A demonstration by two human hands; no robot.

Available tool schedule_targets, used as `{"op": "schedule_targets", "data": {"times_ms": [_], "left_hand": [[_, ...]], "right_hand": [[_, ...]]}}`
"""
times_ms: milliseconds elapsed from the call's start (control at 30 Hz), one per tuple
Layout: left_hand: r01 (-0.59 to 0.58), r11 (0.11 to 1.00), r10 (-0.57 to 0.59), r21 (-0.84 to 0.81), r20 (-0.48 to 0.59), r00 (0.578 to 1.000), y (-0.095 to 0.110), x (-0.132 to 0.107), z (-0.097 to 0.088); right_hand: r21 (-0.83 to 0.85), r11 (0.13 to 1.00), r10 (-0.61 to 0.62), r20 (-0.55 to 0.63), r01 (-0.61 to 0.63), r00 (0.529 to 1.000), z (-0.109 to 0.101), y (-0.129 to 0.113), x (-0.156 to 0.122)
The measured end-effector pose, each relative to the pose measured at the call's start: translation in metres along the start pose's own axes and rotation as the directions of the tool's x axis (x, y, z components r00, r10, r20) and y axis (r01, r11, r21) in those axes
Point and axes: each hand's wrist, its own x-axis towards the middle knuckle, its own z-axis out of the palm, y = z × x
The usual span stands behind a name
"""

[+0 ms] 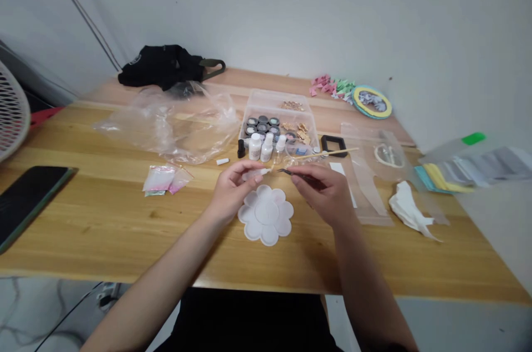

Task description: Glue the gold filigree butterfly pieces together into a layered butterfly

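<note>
Tube (252, 174) held by fingers of left hand (231, 188), near far edge of palette (266, 212); tweezers (305, 177) pinched in right hand (326, 188), tips close by (tight gap). Drips could be caused by over-squeezing.

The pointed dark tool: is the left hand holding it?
No, the pointed dark tool extends from the right hand toward the left hand.
</note>
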Motion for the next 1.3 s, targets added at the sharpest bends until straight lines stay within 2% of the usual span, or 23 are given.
{"op": "schedule_targets", "data": {"times_ms": [67,133,267,367,533,700,967,1300], "left_hand": [[0.011,1.0,-0.011,-0.019,0.009,1.0,-0.001,0.0,-0.001],[0.047,0.997,-0.047,-0.053,0.013,0.999,-0.002,0.0,-0.001],[0.151,0.982,-0.151,-0.112,0.006,0.989,-0.003,0.0,0.0],[0.144,0.986,-0.144,-0.079,-0.004,0.99,-0.004,0.001,0.001],[0.121,0.993,-0.121,-0.01,-0.026,0.992,-0.005,0.001,0.002],[0.151,0.989,-0.151,-0.009,-0.023,0.988,-0.007,0.002,0.001],[0.169,0.985,-0.169,-0.036,-0.002,0.986,-0.009,0.003,0.001],[0.179,0.982,-0.178,-0.053,0.023,0.984,-0.009,0.003,0.001]], "right_hand": [[0.018,0.995,0.098,-0.02,-0.098,0.995,-0.008,0.004,0.001],[-0.032,0.976,0.216,-0.034,-0.217,0.976,-0.018,0.012,0.001],[-0.348,0.854,0.391,-0.058,-0.386,0.918,-0.034,0.038,-0.008],[-0.434,0.789,0.442,-0.091,-0.435,0.892,-0.036,0.061,-0.021],[-0.454,0.757,0.394,-0.257,-0.47,0.882,-0.032,0.084,-0.031],[-0.493,0.715,0.379,-0.322,-0.496,0.867,-0.028,0.09,-0.025],[-0.534,0.701,0.362,-0.306,-0.473,0.881,-0.023,0.094,-0.023],[-0.523,0.749,0.307,-0.271,-0.407,0.912,-0.018,0.096,-0.024]]}}
